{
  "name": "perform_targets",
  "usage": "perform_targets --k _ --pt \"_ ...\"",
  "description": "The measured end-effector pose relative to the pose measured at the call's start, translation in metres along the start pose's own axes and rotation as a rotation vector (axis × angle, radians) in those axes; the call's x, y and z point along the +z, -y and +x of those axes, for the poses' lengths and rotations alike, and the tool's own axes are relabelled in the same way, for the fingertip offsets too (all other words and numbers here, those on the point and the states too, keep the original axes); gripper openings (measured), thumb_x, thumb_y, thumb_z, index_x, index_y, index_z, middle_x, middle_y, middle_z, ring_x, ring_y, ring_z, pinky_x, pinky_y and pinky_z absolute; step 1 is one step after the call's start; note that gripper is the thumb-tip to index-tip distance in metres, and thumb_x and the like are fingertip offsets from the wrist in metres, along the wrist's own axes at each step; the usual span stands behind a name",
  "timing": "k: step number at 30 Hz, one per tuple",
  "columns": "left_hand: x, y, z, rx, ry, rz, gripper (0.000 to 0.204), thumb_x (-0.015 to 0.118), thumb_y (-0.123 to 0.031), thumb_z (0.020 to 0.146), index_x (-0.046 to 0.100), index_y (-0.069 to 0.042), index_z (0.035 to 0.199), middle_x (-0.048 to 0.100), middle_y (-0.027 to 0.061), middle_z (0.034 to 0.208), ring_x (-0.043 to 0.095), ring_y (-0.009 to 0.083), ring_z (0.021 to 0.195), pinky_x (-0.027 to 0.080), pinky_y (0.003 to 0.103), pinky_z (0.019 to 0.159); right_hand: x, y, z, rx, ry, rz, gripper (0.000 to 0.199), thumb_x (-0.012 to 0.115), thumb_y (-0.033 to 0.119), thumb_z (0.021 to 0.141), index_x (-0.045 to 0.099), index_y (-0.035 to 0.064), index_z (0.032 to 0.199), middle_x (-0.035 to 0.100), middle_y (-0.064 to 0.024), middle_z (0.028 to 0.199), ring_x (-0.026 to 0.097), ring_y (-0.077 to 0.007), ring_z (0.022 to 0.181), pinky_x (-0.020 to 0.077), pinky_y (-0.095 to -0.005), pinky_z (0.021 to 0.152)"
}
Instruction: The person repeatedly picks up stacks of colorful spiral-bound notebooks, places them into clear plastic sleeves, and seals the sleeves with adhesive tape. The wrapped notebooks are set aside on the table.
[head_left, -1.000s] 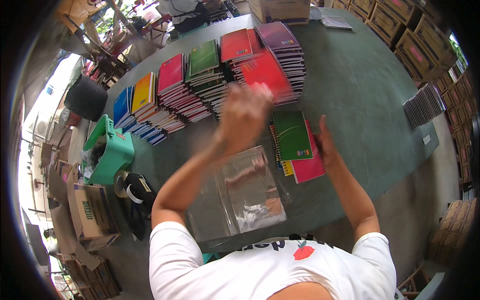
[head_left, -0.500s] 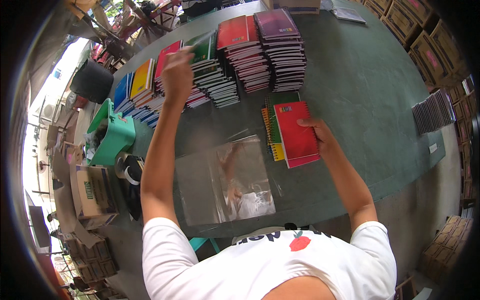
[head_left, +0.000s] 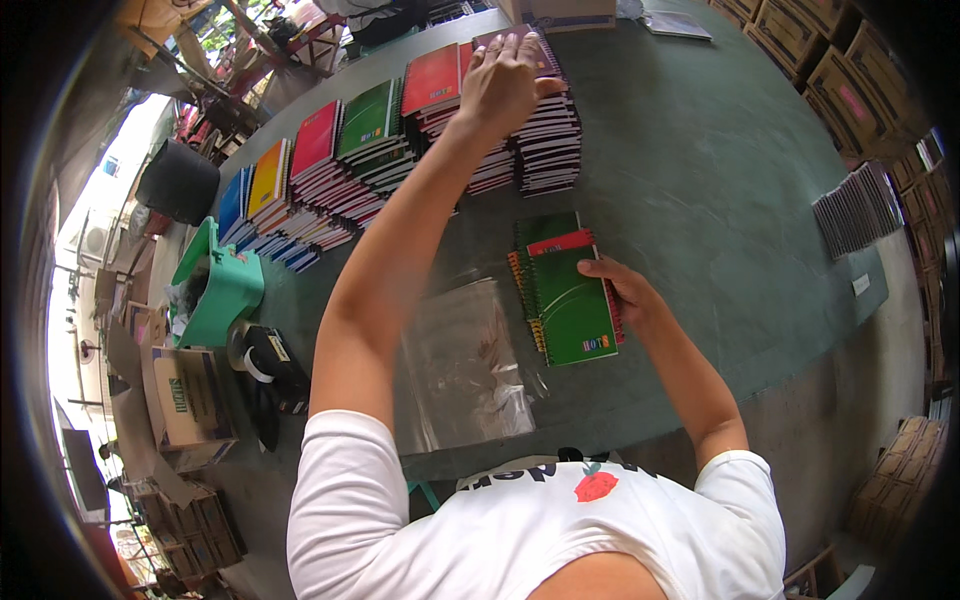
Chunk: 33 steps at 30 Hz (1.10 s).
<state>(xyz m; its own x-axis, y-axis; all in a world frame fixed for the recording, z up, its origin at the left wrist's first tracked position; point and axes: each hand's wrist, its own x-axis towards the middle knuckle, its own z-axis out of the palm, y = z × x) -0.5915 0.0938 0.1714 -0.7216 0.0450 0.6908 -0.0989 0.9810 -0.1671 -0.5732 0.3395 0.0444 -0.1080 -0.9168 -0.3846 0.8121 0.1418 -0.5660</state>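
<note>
Upper left to top centre: blue stack (head_left: 234, 205), yellow stack (head_left: 268, 178), pinkish-red stack (head_left: 316, 138), green stack (head_left: 368, 118), red stack (head_left: 432, 78), purple stack (head_left: 547, 62), all with white page edges. At centre, a green notebook (head_left: 572, 305) with pale curved lines, and a red notebook (head_left: 558, 243). Grey-green table (head_left: 690, 210). At left, a mint-green bin (head_left: 236, 300) and black bucket (head_left: 178, 182). At the bottom, a white shirt (head_left: 440, 530) with a red fruit print (head_left: 596, 486) and dark lettering. Brown cartons (head_left: 848, 100), upper right.

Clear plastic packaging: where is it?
In the head view, the clear plastic packaging lies at lower centre on the table, left of the green-topped notebook pile.
</note>
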Motion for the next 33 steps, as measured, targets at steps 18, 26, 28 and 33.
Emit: perform_targets --k 18,26,28,33 --pt "-0.171 -0.077 -0.249 0.285 0.622 -0.357 0.078 0.072 -0.009 0.06 0.04 -0.017 0.131 0.044 0.0066 0.136 0.035 0.0262 0.13 0.023 0.05 0.108 0.04 -0.092 -0.016 0.077 -0.072 0.127 0.043 0.061 0.028 0.079 0.055 0.0034 0.114 0.062 -0.0151 0.1 0.063 -0.0241 0.089 0.0519 -0.0369 0.083" --pt "-0.213 -0.043 -0.38 -0.672 0.226 -1.023 0.085 0.083 -0.015 0.056 0.036 -0.006 0.126 0.053 0.0095 0.116 0.053 0.0253 0.109 0.033 0.042 0.102 0.133 -0.146 0.055 -0.153 -0.066 -0.341 0.055 0.045 0.033 0.092 0.031 0.0046 0.137 0.043 -0.0155 0.131 0.039 -0.0254 0.125 0.0298 -0.0351 0.105" --pt "-0.223 -0.044 -0.4 -1.117 0.18 -1.282 0.084 0.086 -0.016 0.054 0.038 -0.005 0.122 0.054 0.0103 0.115 0.054 0.023 0.106 0.039 0.038 0.097 0.145 -0.172 0.061 -0.284 0.103 -0.672 0.083 0.064 0.036 0.075 0.022 0.0027 0.139 0.041 -0.0163 0.132 0.038 -0.0263 0.125 0.0296 -0.0354 0.105" --pt "-0.211 -0.033 -0.435 -1.231 0.111 -1.171 0.095 0.086 -0.013 0.053 0.032 -0.004 0.13 0.051 0.0108 0.119 0.051 0.0215 0.111 0.042 0.035 0.094 0.177 -0.253 0.079 -0.47 -0.02 -0.765 0.123 0.091 0.031 0.04 0.022 0.0019 0.136 0.044 -0.0152 0.126 0.043 -0.026 0.119 0.0339 -0.0367 0.101"
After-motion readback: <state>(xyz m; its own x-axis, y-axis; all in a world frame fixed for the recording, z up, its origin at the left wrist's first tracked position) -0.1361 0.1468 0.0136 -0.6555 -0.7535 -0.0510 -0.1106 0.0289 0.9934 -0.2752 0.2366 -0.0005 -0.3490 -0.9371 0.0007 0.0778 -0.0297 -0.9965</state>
